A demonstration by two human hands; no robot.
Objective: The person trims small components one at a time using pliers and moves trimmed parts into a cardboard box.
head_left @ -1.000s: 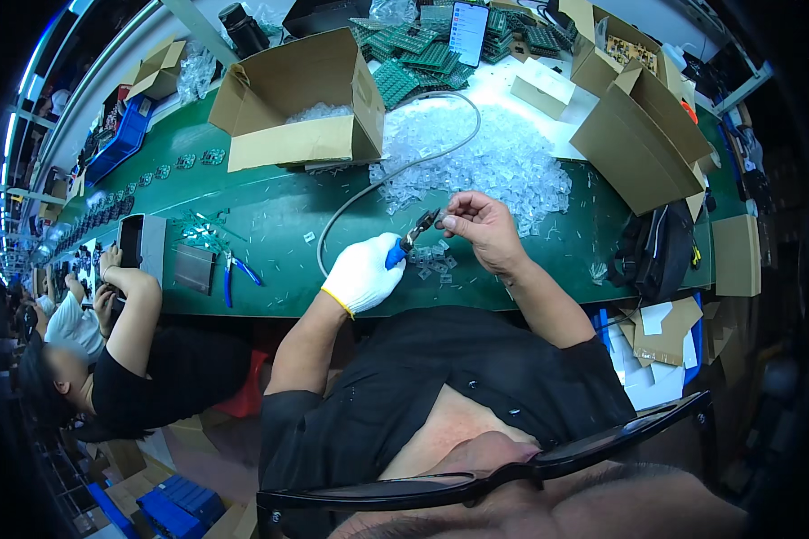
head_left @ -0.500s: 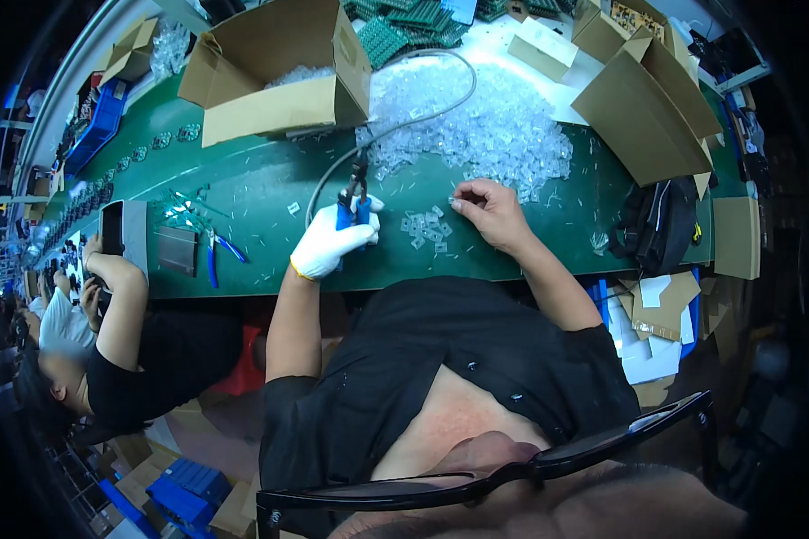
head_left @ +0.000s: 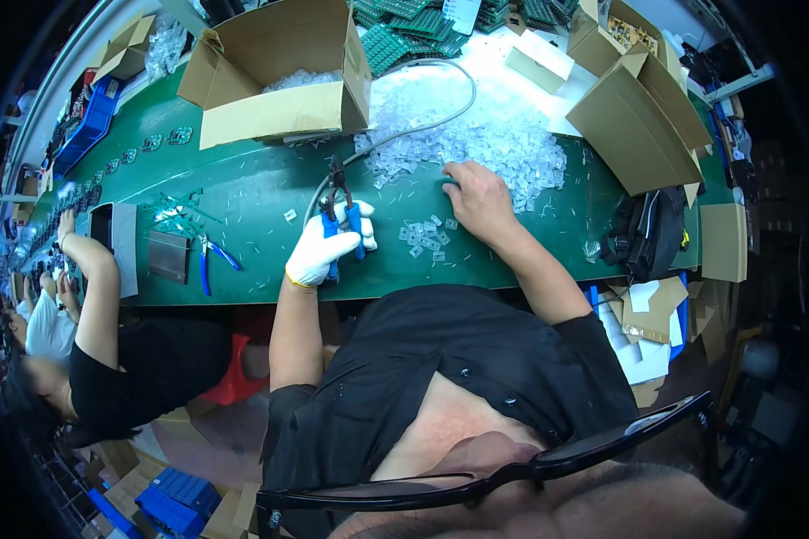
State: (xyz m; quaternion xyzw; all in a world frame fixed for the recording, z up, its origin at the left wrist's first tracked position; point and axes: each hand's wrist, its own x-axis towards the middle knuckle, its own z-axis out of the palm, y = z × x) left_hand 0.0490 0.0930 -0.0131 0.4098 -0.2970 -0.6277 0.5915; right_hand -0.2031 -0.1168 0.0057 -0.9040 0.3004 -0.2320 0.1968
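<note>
My left hand (head_left: 322, 251), in a white glove, is closed around blue-handled cutting pliers (head_left: 338, 193). Their dark jaws point away from me and the handles are spread. My bare right hand (head_left: 478, 199) is at the near edge of a large heap of clear plastic pieces (head_left: 476, 126), thumb and forefinger apart, with nothing visible between them. Between my hands and nearer to me lies a small group of square clear pieces (head_left: 424, 237). One more clear piece (head_left: 289, 216) lies left of the pliers.
Behind the pliers is an open cardboard box (head_left: 270, 121); another box (head_left: 638, 126) leans at the right. A grey cable (head_left: 449, 61) arches over the heap. Blue-handled pliers (head_left: 205, 265) and green scraps (head_left: 175, 211) lie at left, near a co-worker's arm (head_left: 94, 260). Green boards (head_left: 413, 36) are stacked behind.
My right hand has moved away from me to the heap, and its pinch has opened. The pliers' handles have spread wider in my left hand. The co-worker's arm has shifted.
</note>
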